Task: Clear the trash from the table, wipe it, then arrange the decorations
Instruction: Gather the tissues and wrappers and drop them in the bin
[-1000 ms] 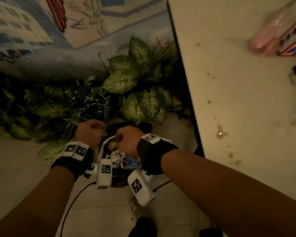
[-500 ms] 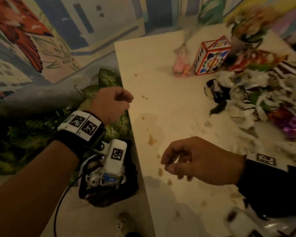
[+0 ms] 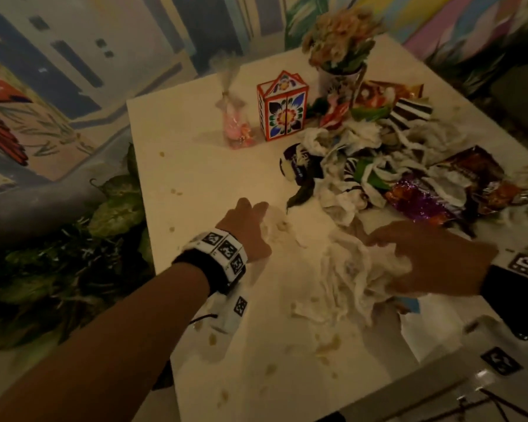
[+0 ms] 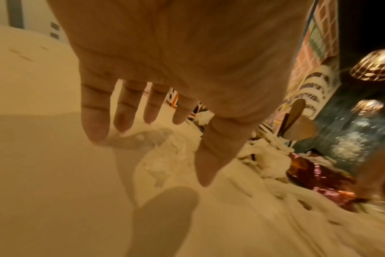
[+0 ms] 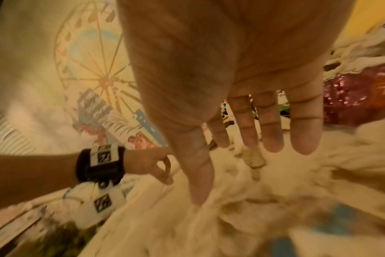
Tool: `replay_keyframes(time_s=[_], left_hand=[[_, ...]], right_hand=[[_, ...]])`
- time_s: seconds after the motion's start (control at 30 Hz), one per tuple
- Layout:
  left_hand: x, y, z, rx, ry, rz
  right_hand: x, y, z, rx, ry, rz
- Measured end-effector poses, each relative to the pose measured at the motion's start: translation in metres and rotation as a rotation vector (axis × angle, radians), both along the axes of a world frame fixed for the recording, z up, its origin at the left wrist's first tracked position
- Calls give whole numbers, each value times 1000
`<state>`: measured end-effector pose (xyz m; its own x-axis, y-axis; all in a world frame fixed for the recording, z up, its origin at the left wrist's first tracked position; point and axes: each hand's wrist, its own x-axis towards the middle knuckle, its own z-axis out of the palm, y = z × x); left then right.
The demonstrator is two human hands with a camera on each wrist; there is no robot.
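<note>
1. Left hand fingers spread, holding nothing, tips over small crumpled white tissue.
2. Right hand fingers straight, spread, over big crumpled white tissue pile at near table edge.
3. Risk: loose grab drops scraps onto floor.
4. Risk: sweeping knocks painted floral house-shaped box.

Both fists opened, hands moved over tissues — trash.

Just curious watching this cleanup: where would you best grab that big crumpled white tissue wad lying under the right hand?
Probably from above, the right hand closing its fingers on the raised crumpled middle of the tissue wad: it lies loose on the table, without any firm edge.
</note>
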<state>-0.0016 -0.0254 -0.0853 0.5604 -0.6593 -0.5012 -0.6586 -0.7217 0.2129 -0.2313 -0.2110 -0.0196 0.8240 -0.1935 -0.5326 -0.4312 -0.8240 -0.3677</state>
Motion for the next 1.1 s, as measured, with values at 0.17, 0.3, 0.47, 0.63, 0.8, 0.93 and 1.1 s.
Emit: replay_keyframes(time_s=[0.17,0.3,0.47,0.63,0.8,0.93,1.1], left_hand=[[-21,-20,2,4,21,169],[-59,-24,8,-2,155,89],[-109,-28,4,62,112,-59],[-138,-37,-7,70,50,-78],[-128,-48,-10,-173,76,23],[-106,-52,-13,-322,63,132],[-81,-56,-4,-397,63,402]], right_hand=[[-32,-13,-17,-177,205,191],[-40,-18,-33,-175,211,172],[-30,-19,-52,-182,69,177],[-14,-25,-54,-76,42,120],[-3,-39,-48,91,-58,-52],[17,-55,-32,186,-191,-227],[32,-69,-36,170,-299,-284]])
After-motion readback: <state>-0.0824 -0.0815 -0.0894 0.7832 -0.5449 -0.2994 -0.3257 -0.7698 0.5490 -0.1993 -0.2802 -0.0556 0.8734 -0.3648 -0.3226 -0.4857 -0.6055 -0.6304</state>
